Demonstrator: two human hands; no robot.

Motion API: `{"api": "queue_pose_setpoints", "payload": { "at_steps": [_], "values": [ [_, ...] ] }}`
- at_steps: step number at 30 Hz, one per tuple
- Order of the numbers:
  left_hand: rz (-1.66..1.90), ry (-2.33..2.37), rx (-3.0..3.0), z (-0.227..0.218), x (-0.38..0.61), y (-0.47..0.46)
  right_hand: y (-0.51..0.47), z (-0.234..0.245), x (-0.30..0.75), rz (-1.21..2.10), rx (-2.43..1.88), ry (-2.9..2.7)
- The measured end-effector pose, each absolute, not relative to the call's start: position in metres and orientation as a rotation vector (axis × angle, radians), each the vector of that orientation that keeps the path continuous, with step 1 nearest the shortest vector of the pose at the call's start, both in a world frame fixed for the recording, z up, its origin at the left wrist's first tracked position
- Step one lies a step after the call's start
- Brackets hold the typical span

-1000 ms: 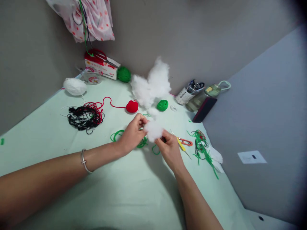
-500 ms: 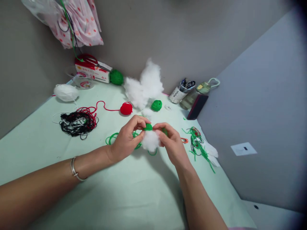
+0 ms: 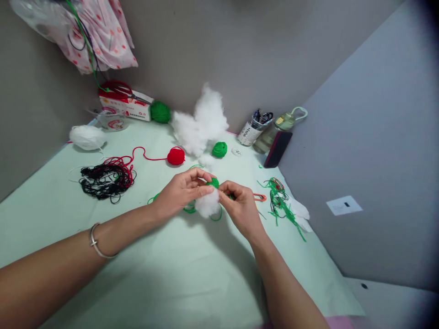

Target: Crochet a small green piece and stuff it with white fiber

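Observation:
A small green crocheted piece (image 3: 214,183) sits between my fingertips above the middle of the table, with a tuft of white stuffing (image 3: 207,204) just below it. My left hand (image 3: 183,191) is closed on the crocheted piece, its thumb lying across the top of the tuft. Fingers pinched together, my right hand (image 3: 240,203) meets the piece and the stuffing from the right side; its fingertips partly hide what they grip. Loops of green yarn (image 3: 189,209) lie under and behind my hands. An orange stitch marker (image 3: 259,197) rests just right of my right hand.
Behind my hands stand a heap of white stuffing (image 3: 200,123), a green yarn ball (image 3: 219,149) and a red yarn ball (image 3: 176,156). Tangled black yarn (image 3: 106,180) lies left, green scraps (image 3: 286,208) right. A pen cup (image 3: 251,131), bottle (image 3: 265,141) and phone (image 3: 278,149) line the wall.
My left thumb has moved up and over onto the stuffing, below the crocheted piece. The whole view has shifted slightly, so the table things appear further left.

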State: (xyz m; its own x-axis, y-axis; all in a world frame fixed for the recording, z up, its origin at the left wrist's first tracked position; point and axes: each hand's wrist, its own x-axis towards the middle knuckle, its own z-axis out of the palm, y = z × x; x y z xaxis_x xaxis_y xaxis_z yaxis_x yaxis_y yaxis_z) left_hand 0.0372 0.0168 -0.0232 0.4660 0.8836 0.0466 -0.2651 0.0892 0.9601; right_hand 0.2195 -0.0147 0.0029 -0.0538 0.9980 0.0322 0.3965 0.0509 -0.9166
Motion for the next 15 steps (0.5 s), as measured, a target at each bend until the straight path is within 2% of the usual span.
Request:
{"api": "queue_pose_setpoints", "payload": {
  "at_steps": [3, 9, 15],
  "values": [
    [0.933, 0.662, 1.204, -0.024, 0.038, 0.017, -0.017, 0.006, 0.219, 1.007, -1.432, -1.629],
    [1.123, 0.789, 1.220, -0.028, 0.049, 0.009, -0.029, 0.007, 0.207, 0.987, -1.433, -1.764],
    [1.071, 0.843, 1.191, -0.030, 0.050, 0.007, -0.022, -0.002, 0.203, 0.968, -1.456, -1.574]
  ]
}}
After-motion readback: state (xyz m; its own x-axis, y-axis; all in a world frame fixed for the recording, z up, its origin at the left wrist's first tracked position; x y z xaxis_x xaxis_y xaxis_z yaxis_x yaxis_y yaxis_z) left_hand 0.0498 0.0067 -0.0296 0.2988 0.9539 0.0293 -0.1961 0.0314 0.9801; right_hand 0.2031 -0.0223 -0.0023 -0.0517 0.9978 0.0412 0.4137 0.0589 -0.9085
